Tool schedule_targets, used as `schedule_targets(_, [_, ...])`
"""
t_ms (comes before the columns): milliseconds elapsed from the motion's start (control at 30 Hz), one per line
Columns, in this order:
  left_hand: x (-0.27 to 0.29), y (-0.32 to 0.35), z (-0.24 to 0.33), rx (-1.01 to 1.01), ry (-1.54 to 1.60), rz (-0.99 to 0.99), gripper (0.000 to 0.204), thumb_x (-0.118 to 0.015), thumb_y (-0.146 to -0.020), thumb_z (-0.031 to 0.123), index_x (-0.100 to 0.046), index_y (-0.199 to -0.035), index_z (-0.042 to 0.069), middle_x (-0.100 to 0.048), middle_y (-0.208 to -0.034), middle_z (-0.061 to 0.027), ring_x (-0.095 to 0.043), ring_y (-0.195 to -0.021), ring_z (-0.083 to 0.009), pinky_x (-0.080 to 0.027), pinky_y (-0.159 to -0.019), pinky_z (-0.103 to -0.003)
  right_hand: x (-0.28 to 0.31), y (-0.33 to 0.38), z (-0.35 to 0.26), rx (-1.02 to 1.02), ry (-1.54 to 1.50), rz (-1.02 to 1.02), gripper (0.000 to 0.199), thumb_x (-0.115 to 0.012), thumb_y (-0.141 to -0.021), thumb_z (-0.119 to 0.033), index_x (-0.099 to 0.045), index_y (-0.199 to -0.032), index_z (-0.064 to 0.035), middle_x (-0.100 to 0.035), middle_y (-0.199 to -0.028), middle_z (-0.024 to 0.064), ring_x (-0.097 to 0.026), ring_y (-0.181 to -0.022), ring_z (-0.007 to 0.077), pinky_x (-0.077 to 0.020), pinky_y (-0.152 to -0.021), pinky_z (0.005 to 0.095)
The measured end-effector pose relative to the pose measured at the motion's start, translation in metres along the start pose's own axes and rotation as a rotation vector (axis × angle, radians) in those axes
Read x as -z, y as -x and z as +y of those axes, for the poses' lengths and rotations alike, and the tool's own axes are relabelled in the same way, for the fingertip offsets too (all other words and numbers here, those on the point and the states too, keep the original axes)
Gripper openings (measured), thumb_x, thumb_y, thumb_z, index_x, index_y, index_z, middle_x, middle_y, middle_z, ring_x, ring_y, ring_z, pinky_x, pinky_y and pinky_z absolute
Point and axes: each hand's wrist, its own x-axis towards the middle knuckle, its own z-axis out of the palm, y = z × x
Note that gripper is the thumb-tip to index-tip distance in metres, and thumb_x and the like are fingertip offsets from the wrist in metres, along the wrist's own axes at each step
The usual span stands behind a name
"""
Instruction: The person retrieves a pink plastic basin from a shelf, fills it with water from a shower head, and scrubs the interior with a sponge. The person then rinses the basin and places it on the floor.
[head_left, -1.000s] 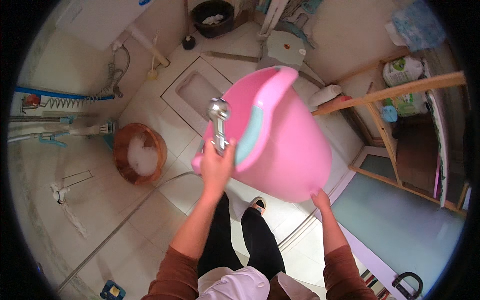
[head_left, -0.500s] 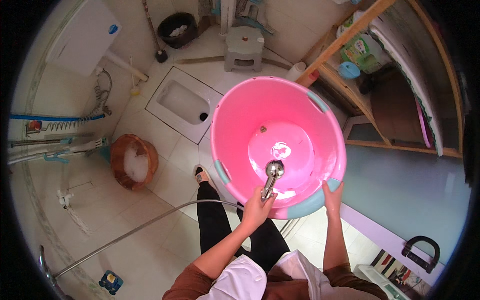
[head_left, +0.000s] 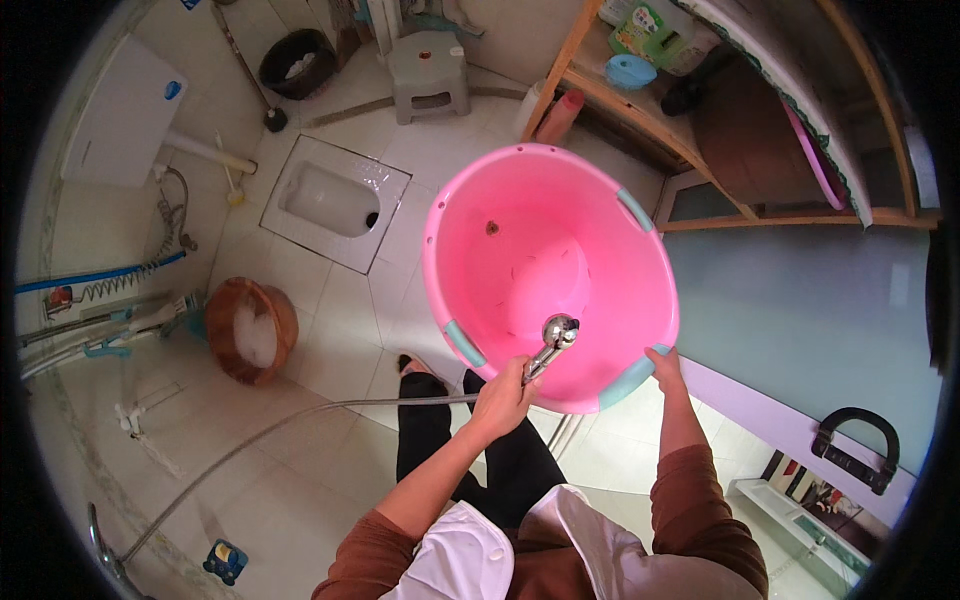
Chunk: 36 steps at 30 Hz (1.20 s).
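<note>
A large pink tub (head_left: 480, 270) with pale blue grip patches on its rim is held up tilted before me, its inside facing me. My right hand (head_left: 668, 368) grips the blue patch at the near right of the rim. My left hand (head_left: 505, 400) is wrapped round the handle of a chrome shower head (head_left: 556, 335), which points into the tub over the near wall. From it a metal hose (head_left: 290, 430) runs left to a tap (head_left: 110, 555). No spray can be made out. A small brown drain plug (head_left: 492, 228) shows in the tub's far wall.
A squat toilet (head_left: 325, 200) lies in the tiled floor ahead. To the left stands a brown bucket (head_left: 230, 340) with white suds. A grey stool (head_left: 428, 75) and a black basin (head_left: 298, 65) are farther back. Wooden shelving (head_left: 660, 135) with bottles rises at the right, beside a frosted panel (head_left: 800, 310).
The tub has turned and tilted a little in my hands, its drain plug shifting left. The shower head has moved slightly right within it. My view has swung to the right.
</note>
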Motion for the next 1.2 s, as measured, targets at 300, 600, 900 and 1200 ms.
schedule_targets(300, [-0.003,-0.01,-0.007,-0.06,-0.003,-0.007,0.035,-0.056,-0.086,0.018,-0.043,-0.113,0.0,-0.056,-0.093,-0.0234,-0.055,-0.089,-0.0405,-0.043,-0.074,-0.046,0.007,0.0,0.027,-0.103,0.16,0.026,0.061,-0.062,-0.08,-0.015,-0.033,-0.133,-0.0034,-0.048,-0.125,0.0117,-0.049,-0.111,0.0233,-0.0393,-0.093,0.037])
schedule_targets(600, [0.002,-0.013,-0.02,-0.25,0.072,0.144,0.024,-0.053,-0.082,0.01,-0.055,-0.105,0.001,-0.057,-0.1,-0.0212,-0.056,-0.092,-0.0369,-0.045,-0.076,-0.043,-0.18,0.171,-0.115,0.04,-0.468,-0.69,0.043,-0.056,-0.088,-0.012,-0.038,-0.127,-0.0067,-0.053,-0.115,0.0091,-0.053,-0.105,0.0188,-0.0452,-0.086,0.0366])
schedule_targets(900, [0.296,0.232,-0.109,0.09,0.153,1.359,0.046,-0.046,-0.094,0.025,-0.035,-0.133,0.003,-0.044,-0.129,-0.0094,-0.045,-0.116,-0.0186,-0.038,-0.097,-0.034,-0.186,0.069,-0.069,-0.017,-0.36,-0.144,0.027,-0.057,-0.089,-0.024,-0.049,-0.109,-0.0074,-0.059,-0.099,0.0075,-0.056,-0.085,0.017,-0.0518,-0.067,0.0359])
schedule_targets(1200, [0.511,0.39,-0.037,-0.677,0.833,1.881,0.036,-0.048,-0.085,-0.004,-0.042,-0.12,-0.007,-0.05,-0.117,-0.0176,-0.044,-0.117,-0.0285,-0.031,-0.107,-0.042,-0.154,0.03,-0.034,-0.049,-0.317,0.038,0.025,-0.059,-0.088,-0.029,-0.05,-0.103,-0.011,-0.06,-0.088,0.0026,-0.055,-0.074,0.0139,-0.0478,-0.057,0.0288])
